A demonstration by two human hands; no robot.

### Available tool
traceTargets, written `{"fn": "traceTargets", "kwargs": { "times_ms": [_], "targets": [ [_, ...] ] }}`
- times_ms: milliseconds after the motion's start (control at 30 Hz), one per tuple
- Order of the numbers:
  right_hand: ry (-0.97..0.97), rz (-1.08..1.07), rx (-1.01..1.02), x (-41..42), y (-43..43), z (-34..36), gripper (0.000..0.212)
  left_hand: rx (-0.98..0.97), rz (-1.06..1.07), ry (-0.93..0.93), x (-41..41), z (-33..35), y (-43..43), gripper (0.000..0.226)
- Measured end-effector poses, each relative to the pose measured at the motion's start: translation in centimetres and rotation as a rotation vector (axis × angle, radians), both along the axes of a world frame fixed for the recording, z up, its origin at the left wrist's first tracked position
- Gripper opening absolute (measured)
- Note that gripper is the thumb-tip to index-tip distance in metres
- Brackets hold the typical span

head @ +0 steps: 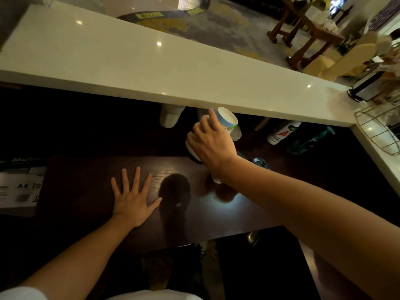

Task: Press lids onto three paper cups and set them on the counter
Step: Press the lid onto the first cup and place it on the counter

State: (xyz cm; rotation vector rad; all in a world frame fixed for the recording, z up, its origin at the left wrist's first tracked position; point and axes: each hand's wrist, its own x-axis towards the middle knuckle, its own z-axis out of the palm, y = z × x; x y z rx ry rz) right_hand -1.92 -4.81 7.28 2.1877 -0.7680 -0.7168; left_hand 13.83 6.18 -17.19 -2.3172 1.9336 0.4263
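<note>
My right hand [211, 142] is closed around a white paper cup [227, 120] with a blue and green print, held tilted just below the edge of the white counter [134, 61]. A stack of white cups [171, 115] hangs upside down under the counter to the left. Below my right hand sits another white cup with a dark rim [192, 151], partly hidden. A small piece of another cup [217, 180] shows under my wrist. My left hand [134, 197] lies flat, fingers spread, on the dark wooden desk [86, 191].
Spray bottles [283, 132] lie on the dark shelf at the right. A wire basket [381, 131] and a metal dispenser [365, 87] stand at the counter's right end. Paper reams [19, 187] sit at the left. Beyond the counter are wooden tables and chairs.
</note>
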Motion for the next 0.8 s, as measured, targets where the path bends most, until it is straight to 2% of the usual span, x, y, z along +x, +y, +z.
{"fn": "traceTargets", "kwargs": {
  "times_ms": [100, 167, 267, 333, 533, 667, 800],
  "targets": [
    [-0.079, -0.101, 0.034, 0.2, -0.2, 1.2, 0.058, 0.002, 0.003, 0.008, 0.0, 0.2, 0.0, 0.092],
    [-0.229, -0.216, 0.108, 0.1, -0.7, 1.9, 0.053, 0.012, 0.005, 0.02, 0.0, 0.3, 0.0, 0.091],
    [-0.459, -0.422, 0.249, -0.3, -1.3, 2.6, 0.074, 0.053, 0.0, 0.008, 0.0, 0.6, -0.1, 0.091],
    [-0.59, -0.503, 0.327, -0.7, -1.5, 2.9, 0.078, 0.088, 0.003, 0.015, 0.0, 0.8, -0.2, 0.092],
    [-1.187, -0.772, 0.661, -2.0, -2.0, 2.4, 0.082, 0.236, -0.012, 0.057, 0.1, 1.7, -1.0, 0.091],
    [-1.598, -0.826, 0.854, -3.2, -1.0, 1.2, 0.078, 0.297, -0.014, 0.073, 0.1, 2.2, -1.3, 0.089],
    [-1.889, -0.85, 0.973, -3.8, -0.3, -0.6, 0.072, 0.347, -0.014, 0.065, 0.0, 2.5, -1.5, 0.088]
  ]
}}
